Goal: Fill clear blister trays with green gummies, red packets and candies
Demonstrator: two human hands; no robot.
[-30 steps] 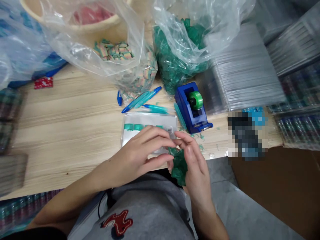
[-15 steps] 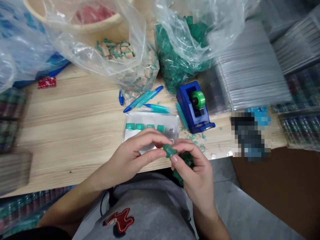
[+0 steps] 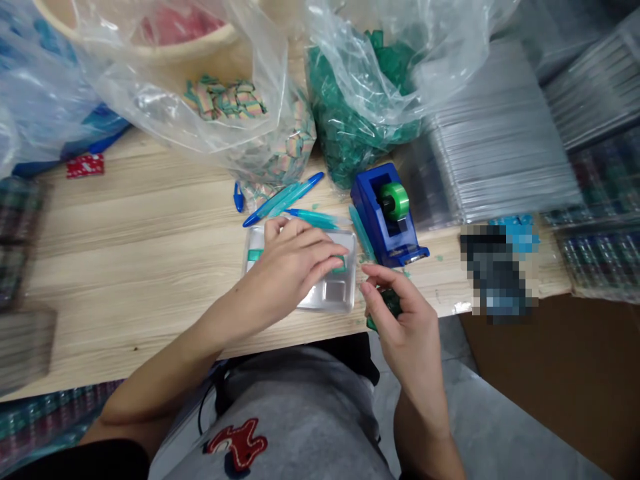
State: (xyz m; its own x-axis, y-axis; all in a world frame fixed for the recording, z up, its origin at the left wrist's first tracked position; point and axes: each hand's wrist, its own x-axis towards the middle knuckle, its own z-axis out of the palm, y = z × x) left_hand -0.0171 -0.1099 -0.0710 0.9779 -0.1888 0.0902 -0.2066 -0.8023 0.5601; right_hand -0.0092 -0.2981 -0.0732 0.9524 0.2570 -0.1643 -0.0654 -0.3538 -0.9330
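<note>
On my remote feed, the left hand has thumb and forefinger at a small translucent green block; I cannot tell whether they clamp it or merely touch it. Directly under those fingers lies a clear plastic compartment tray. Just right of it, I note the right hand, fingers curled around dark green translucent pieces. Beyond its fingertips stands a blue plastic tape dispenser.

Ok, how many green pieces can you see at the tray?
2 visible: one piece at the left end of the tray, another piece toward its right, at the fingertips of the left hand. The hand may hide more.
</note>
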